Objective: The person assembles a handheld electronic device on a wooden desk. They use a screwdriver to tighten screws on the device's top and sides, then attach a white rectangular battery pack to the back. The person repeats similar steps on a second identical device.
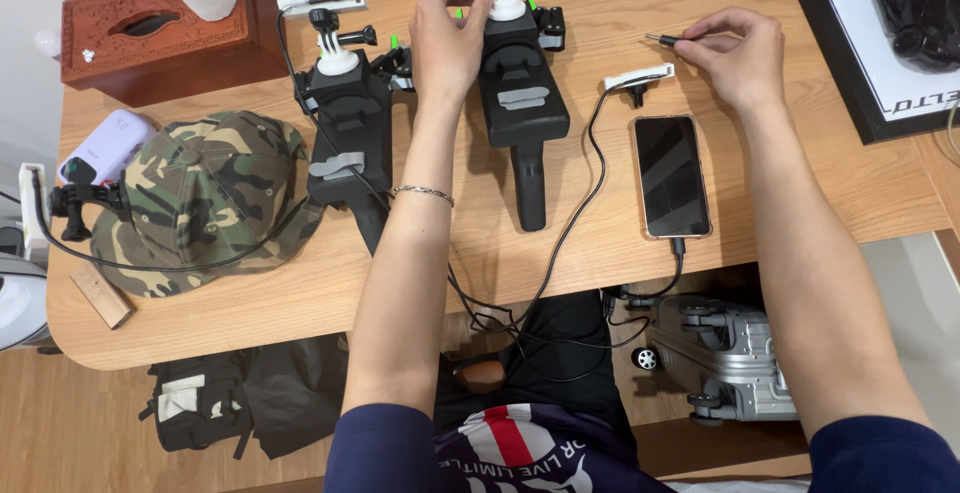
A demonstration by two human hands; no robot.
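The light wooden surface was pretty cluttered, with a grey hard-shell suitcase and a dark bag on the floor underneath. Two black handheld rigs were lying flat on the wood, side by side, handles pointing toward the person. The left hand was up at the top end of the right-side rig, its grip pinched around the white pronged mount sitting on that rig's head. The right hand was off to the right, well apart from it, fingers pressed together on a small dark screwdriver-like tool held just above the wood, tip pointing left. Just below that tool sat a little white bracket with a black cable running off it and over the table edge. A black phone lay face up right beside it, plugged in at the bottom. The left-side rig had its own white mount and wasn't being touched. Further left there was a camo cap, a lavender power bank and a carved wooden tissue box.
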